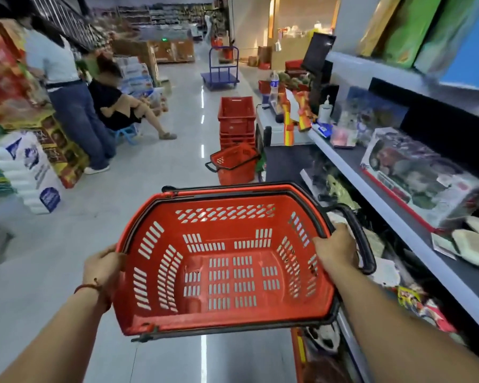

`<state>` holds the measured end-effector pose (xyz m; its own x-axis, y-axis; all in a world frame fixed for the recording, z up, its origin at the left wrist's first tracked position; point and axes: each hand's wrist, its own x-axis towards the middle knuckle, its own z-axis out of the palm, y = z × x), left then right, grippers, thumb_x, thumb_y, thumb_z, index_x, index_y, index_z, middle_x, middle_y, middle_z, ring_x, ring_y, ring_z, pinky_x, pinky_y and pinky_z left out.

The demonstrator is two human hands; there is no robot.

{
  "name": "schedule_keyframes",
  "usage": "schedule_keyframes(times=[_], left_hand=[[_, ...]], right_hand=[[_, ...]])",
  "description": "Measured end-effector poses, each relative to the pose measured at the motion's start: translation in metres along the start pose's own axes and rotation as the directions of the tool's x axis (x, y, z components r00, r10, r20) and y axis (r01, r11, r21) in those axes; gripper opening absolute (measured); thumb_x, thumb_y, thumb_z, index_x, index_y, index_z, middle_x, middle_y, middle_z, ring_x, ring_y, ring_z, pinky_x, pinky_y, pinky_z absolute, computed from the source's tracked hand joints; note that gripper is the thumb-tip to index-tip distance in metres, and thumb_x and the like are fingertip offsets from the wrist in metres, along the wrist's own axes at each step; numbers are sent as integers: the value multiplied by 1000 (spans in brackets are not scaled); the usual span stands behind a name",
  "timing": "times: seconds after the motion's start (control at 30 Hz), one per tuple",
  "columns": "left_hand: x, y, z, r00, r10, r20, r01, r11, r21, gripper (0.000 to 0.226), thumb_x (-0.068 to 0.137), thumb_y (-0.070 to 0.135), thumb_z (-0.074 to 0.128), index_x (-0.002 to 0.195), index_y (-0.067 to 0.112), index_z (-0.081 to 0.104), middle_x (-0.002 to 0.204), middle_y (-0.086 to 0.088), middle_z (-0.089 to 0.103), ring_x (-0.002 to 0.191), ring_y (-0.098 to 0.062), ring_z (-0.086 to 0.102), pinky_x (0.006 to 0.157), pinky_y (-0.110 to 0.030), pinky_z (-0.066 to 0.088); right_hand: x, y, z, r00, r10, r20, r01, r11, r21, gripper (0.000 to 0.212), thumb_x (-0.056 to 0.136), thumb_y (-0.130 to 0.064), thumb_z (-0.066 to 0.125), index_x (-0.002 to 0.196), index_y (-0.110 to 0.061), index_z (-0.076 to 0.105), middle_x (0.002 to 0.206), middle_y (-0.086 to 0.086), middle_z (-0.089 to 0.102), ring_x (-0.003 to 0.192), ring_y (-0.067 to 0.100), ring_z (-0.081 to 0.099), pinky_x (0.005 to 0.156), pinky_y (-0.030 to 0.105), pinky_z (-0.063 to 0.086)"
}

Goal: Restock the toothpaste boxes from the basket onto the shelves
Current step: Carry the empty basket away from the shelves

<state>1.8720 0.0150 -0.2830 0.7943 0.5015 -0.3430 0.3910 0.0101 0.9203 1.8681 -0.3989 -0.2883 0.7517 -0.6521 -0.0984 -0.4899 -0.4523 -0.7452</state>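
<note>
Head view: the red basket [150,272] is held out in front of the person, above the pale glossy floor [163,111] of a shop aisle, tilted so that its slotted bottom and walls face the camera in full; the left grip [103,268], a bare hand with a red cord [90,287] round the wrist, clasps the basket's left rim, fingers curled over the edge; the right grip [336,251], also bare, clasps the right rim, fingers folded over it; a black handle [360,236] loops out from the basket just beside the right grip, and another lies flat along the far rim.

To the right run grey shelves [371,194]; a boxed toy [421,175] stands on the middle one, with pale flat packs nearer the camera, blurred; large green and blue boxes lean on the shelf above.

Ahead, a second red basket [235,164] sits tilted on the floor, touching a stack of red crates [237,120]; beside these is a checkout surface [282,128] with a dark monitor [317,52]; a blue trolley [220,69] stands further down the aisle.

At left, one person [64,92] stands by stacked goods; another [116,106] sits near them on a low blue stool [129,132].
</note>
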Motion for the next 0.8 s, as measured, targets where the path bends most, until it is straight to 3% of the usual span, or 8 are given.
schedule_keyframes(times=[0.1, 0.2, 0.33, 0.5, 0.57, 0.63, 0.7, 0.8], left_hand=[[94, 11, 43, 999, -31, 30, 32, 999, -13, 49, 66, -14, 51, 102, 10, 76, 84, -21, 73, 66, -33, 67, 71, -44, 58], [202, 22, 95, 998, -56, 39, 56, 998, 3, 49, 66, -10, 50, 103, 10, 76, 84, -21, 72, 67, -32, 65, 75, -46, 58], [332, 42, 161, 987, -136, 91, 134, 991, 27, 50, 66, -9, 49, 103, 11, 75, 87, -20, 73, 69, -34, 67, 72, -43, 59], [466, 64, 239, 967, -228, 114, 218, 971, 96, 50, 64, -5, 52, 104, 14, 74, 92, -20, 75, 75, -39, 70, 72, -46, 60], [510, 69, 269, 956, -268, 120, 256, 961, 106, 49, 59, 0, 54, 102, 14, 74, 92, -21, 74, 72, -39, 68, 71, -45, 59], [560, 68, 303, 952, -282, 122, 271, 957, 103, 52, 55, 2, 56, 103, 14, 74, 94, -21, 73, 70, -38, 65, 71, -43, 57], [610, 62, 341, 950, -287, 126, 271, 954, 130, 54, 55, 3, 57, 106, 15, 73, 98, -20, 74, 73, -37, 66, 72, -44, 57], [676, 41, 394, 949, -298, 105, 284, 950, 132, 55, 56, 6, 59, 108, 18, 73, 103, -19, 74, 81, -40, 69, 76, -50, 58]], right_hand=[[69, -37, 64, 1000, -11, 15, 11, 999, 35, 53, 81, -21, 74, 129, -8, 55, 116, 18, 67, 102, 38, 65, 87, 42, 53], [141, -67, 136, 1000, 20, 20, -20, 1000, -14, 41, 81, -18, 72, 118, -9, 56, 107, 16, 69, 94, 38, 66, 78, 40, 50], [233, -107, 218, 994, 105, 28, -103, 993, -49, 52, 82, -21, 74, 128, -8, 54, 111, 17, 68, 98, 38, 65, 78, 37, 48], [351, -148, 306, 975, 185, 121, -182, 983, -36, 54, 65, -28, 61, 118, -20, 56, 100, 11, 67, 92, 37, 64, 89, 51, 53], [398, -160, 335, 970, 191, 148, -188, 982, -37, 39, 72, -20, 63, 111, -20, 56, 87, 6, 63, 83, 34, 62, 86, 46, 53], [456, -167, 371, 963, 194, 188, -192, 981, -28, 26, 80, -9, 64, 103, -17, 56, 82, 4, 60, 72, 28, 58, 73, 37, 51], [514, -166, 411, 943, 219, 252, -229, 973, 12, 26, 81, -5, 62, 106, -14, 57, 89, 9, 64, 72, 24, 58, 63, 31, 45], [590, -152, 477, 895, 281, 347, -317, 947, 52, 43, 78, -6, 65, 120, -12, 58, 103, 13, 67, 88, 33, 65, 76, 38, 54]])
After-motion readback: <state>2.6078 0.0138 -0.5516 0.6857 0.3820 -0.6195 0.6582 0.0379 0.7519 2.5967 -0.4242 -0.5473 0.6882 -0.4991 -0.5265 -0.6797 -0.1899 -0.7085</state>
